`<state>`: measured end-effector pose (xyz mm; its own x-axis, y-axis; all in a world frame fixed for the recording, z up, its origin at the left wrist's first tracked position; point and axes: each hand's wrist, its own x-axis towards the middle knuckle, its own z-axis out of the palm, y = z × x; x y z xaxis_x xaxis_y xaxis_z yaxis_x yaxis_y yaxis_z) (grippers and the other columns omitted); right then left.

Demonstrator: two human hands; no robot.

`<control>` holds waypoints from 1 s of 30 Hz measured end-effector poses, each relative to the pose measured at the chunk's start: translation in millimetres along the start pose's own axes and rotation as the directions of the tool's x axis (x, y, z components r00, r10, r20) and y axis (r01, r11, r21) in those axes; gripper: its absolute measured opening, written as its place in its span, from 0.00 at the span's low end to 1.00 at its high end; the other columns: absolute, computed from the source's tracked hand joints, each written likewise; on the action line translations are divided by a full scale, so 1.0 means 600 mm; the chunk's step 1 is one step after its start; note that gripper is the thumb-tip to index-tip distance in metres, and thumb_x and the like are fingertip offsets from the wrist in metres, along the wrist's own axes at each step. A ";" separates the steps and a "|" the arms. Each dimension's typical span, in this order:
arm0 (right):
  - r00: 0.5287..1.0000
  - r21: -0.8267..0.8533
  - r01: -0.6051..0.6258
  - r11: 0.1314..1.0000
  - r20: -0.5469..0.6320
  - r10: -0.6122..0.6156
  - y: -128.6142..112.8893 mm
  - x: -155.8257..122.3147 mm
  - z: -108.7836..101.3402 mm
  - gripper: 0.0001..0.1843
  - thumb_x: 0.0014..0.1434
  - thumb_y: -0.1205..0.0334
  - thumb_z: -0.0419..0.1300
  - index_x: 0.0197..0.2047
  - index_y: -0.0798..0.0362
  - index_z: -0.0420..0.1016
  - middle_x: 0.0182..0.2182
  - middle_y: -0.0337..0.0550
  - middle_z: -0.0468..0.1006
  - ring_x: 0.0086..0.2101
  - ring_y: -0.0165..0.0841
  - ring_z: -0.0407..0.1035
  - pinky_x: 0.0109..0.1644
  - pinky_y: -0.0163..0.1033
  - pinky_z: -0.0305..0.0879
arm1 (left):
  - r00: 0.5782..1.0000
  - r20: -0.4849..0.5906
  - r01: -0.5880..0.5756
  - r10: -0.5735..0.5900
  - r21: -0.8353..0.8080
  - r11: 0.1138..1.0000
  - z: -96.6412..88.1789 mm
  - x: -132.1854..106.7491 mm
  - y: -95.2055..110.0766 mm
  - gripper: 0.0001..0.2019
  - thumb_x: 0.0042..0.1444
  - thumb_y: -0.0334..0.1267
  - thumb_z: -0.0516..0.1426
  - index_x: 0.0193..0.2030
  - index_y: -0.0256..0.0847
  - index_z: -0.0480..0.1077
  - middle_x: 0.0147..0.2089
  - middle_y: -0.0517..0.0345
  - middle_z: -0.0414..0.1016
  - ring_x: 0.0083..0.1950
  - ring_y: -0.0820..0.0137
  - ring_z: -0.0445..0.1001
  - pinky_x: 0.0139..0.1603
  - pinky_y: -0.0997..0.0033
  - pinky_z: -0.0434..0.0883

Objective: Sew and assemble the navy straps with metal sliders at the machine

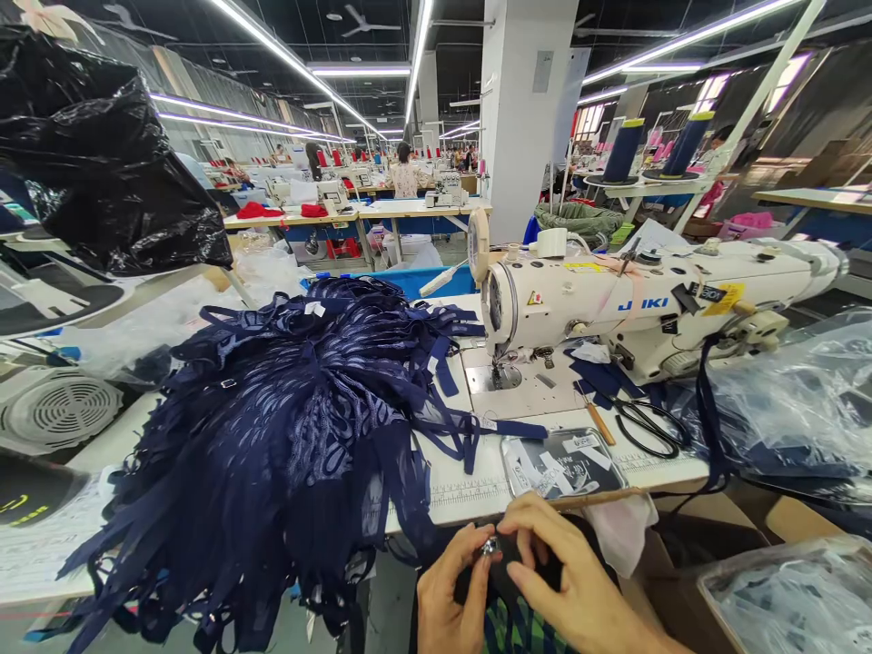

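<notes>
Both of my hands are low in front of me, below the table's front edge. My left hand point(453, 595) pinches a small silvery metal piece point(490, 546) between thumb and fingertip, against a dark item point(545, 572). My right hand point(565, 572) curls over that dark item, fingers closed on it, touching the left hand. On the table to the left lies a big heap of navy lace garments with straps point(286, 427). A white Juki sewing machine point(640, 304) stands behind.
A shallow metal tray point(617, 468) with small labels, black scissors point(647, 422) and a wooden-handled tool point(599, 422) lie by the machine. Clear plastic bags point(790, 400) are at right, a black plastic bag point(102, 154) at upper left. Other workers sit at far tables.
</notes>
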<state>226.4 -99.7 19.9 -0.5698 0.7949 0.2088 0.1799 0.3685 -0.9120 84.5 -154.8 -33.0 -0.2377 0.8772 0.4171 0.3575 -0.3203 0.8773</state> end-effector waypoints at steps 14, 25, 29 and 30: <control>0.970 0.180 -0.242 0.954 0.068 0.233 -0.005 0.024 0.007 0.03 0.49 0.70 0.52 0.28 0.54 0.64 0.27 0.36 0.62 0.26 0.26 0.57 0.31 0.33 0.55 | 0.971 0.039 -0.236 0.234 0.278 0.931 -0.020 0.009 0.002 0.15 0.50 0.24 0.53 0.43 0.43 0.64 0.39 0.58 0.76 0.43 0.70 0.74 0.47 0.72 0.71; 0.952 0.628 -0.282 0.725 0.088 0.293 0.006 0.017 0.059 0.18 0.53 0.49 0.54 0.42 0.53 0.62 0.22 0.34 0.60 0.25 0.28 0.56 0.30 0.34 0.53 | 0.884 -0.383 -0.237 0.269 0.129 0.963 0.022 0.009 -0.011 0.12 0.48 0.22 0.55 0.38 0.41 0.69 0.38 0.56 0.76 0.42 0.69 0.73 0.44 0.67 0.71; 0.952 0.702 -0.238 0.671 0.030 0.306 0.003 0.018 0.075 0.18 0.49 0.49 0.59 0.39 0.51 0.63 0.25 0.36 0.63 0.25 0.27 0.56 0.29 0.33 0.55 | 0.844 -0.470 -0.229 0.258 0.120 0.966 0.034 0.013 -0.014 0.09 0.50 0.26 0.55 0.37 0.42 0.69 0.37 0.57 0.76 0.40 0.69 0.73 0.45 0.64 0.71; 0.950 0.713 -0.231 0.662 0.019 0.312 0.002 0.019 0.077 0.18 0.49 0.49 0.59 0.39 0.51 0.64 0.27 0.37 0.64 0.26 0.27 0.57 0.29 0.33 0.56 | 0.843 -0.465 -0.235 0.271 0.134 0.963 0.033 0.014 -0.014 0.10 0.50 0.26 0.55 0.37 0.42 0.69 0.38 0.57 0.76 0.40 0.69 0.73 0.45 0.64 0.71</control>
<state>183.2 -112.2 4.9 -0.5005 0.8608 -0.0925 -0.3213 -0.2838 -0.9034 97.5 -137.6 -41.4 -0.5234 0.4866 0.6995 0.5209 -0.4670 0.7146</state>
